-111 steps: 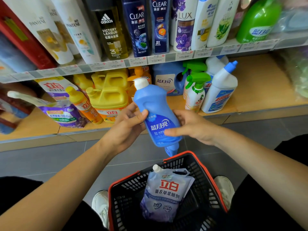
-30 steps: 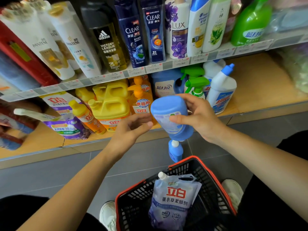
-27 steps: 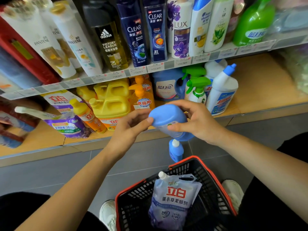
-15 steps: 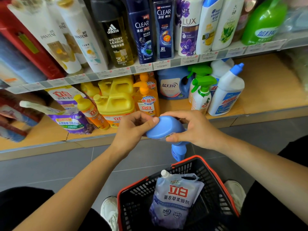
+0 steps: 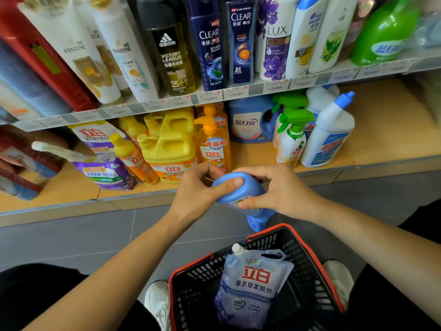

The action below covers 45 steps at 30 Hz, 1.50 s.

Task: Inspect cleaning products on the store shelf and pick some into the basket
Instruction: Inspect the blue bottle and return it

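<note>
Blue bottle [image 5: 241, 194] upside down, base up, cap end just above the basket [image 5: 307, 244] rim. Left hand [image 5: 198, 192] fingers curled on its base, thumb on top; right hand [image 5: 281, 192] grips its other side. Refill pouch [image 5: 253, 285] lies in basket. Shelf [image 5: 381, 130] behind, yellow jug [image 5: 169, 154] near hands.

I see both bare forearms reaching in from seven and four o'clock, meeting near centre. My left hand [image 5: 198, 192] curls with the thumb pressing forward toward three o'clock; my right hand [image 5: 281, 192] cups opposite, fingers [image 5: 253, 170] arched, both gripping.
</note>
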Available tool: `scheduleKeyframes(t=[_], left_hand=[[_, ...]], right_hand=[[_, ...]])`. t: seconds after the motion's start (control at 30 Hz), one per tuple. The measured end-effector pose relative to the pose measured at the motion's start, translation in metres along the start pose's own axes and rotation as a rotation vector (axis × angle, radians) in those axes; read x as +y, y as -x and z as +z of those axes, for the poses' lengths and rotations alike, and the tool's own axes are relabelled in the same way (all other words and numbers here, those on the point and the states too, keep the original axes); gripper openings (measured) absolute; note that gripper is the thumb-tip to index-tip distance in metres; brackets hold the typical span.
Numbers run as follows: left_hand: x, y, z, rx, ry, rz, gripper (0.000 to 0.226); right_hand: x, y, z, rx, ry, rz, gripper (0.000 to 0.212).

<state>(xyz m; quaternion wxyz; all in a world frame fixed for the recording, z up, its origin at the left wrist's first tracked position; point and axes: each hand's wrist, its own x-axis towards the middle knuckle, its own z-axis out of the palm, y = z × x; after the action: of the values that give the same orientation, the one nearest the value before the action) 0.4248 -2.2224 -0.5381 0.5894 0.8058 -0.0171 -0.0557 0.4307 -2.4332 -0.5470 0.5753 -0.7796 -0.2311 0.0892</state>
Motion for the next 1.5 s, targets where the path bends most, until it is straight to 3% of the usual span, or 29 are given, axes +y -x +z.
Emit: scheduleKeyframes(t=[0.13, 0.33, 0.47, 0.63, 0.8, 0.9, 1.03, 1.17, 1.3, 1.4, 1.5], left_hand=[[-0.002, -0.002, -0.003, 0.002, 0.067, 0.032, 0.015], [-0.002, 0.001, -0.003, -0.098, -0.070, 0.289, 0.032], [-0.001, 0.003, -0.004, -0.198, -0.086, 0.355, 0.036], [-0.001, 0.004, -0.003, -0.133, -0.055, 0.405, 0.030], [-0.003, 0.003, -0.005, 0.058, -0.142, 0.452, 0.023], [-0.003, 0.002, -0.007, 0.094, -0.050, 0.337, 0.022], [-0.009, -0.003, -0.005, 0.067, -0.027, 0.213, 0.044], [-0.025, -0.009, 0.002, -0.147, -0.096, 0.007, 0.065], [-0.041, -0.010, 0.012, -0.357, 0.036, -0.090, 0.058], [-0.047, -0.011, 0.016, -0.304, 0.217, -0.119, 0.044], [-0.052, -0.013, 0.018, -0.188, 0.299, -0.172, 0.041]], right_hand=[[0.000, -0.002, -0.004, 0.051, 0.003, -0.008, 0.055], [-0.002, -0.006, -0.009, 0.114, -0.017, -0.018, 0.050], [0.000, -0.006, -0.013, 0.118, -0.038, -0.007, 0.051], [0.003, -0.006, -0.012, 0.138, -0.060, -0.010, 0.053], [0.004, -0.009, -0.013, 0.153, -0.096, 0.003, 0.050], [0.006, -0.009, -0.015, 0.185, -0.139, 0.033, 0.047], [0.011, -0.011, -0.017, 0.239, -0.220, 0.077, 0.044], [0.010, -0.014, -0.020, 0.323, -0.387, 0.123, 0.037], [0.008, -0.018, -0.023, 0.378, -0.545, 0.177, 0.033], [0.015, -0.023, -0.026, 0.456, -0.596, 0.216, 0.026], [0.027, -0.034, -0.029, 0.451, -0.430, 0.258, 0.018]])
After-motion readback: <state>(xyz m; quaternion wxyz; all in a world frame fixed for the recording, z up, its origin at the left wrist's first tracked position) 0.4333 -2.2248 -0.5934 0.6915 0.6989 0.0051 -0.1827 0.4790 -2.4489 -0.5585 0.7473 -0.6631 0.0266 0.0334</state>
